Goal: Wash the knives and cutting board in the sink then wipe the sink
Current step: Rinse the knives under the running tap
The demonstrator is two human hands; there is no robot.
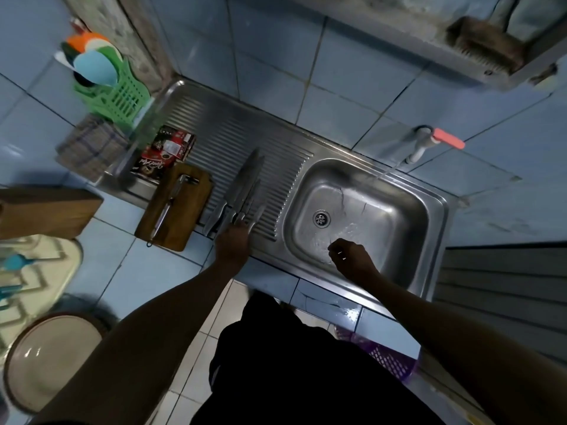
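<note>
Nearest to us, our left hand (pixel 232 244) reaches onto the ribbed draining board, its fingertips touching the handle ends of the knives (pixel 242 191); we cannot tell whether the fingers have curled round any handle. Our right hand (pixel 349 256) hangs over the near edge of the sink (pixel 429 210), fingers loosely curled and holding nothing.

The knives lie side by side on the ridges, blades pointing away from us towards the wall, just left of the basin. Left of them the wooden cutting board (pixel 184 207) rests half on the steel, half over the tiled counter, with a metal peeler (pixel 171 204) lying on it. The basin is wet, the drain (pixel 321 218) in its middle.

Farther back, a red printed box (pixel 167 151) sits at the draining board's far left, beside a checked cloth (pixel 89 145) and a green plastic rack (pixel 119 96) holding coloured plates. On the tiled wall to the right, a tap with a pink lever (pixel 441 139) sends a thin stream of water towards the basin.
</note>
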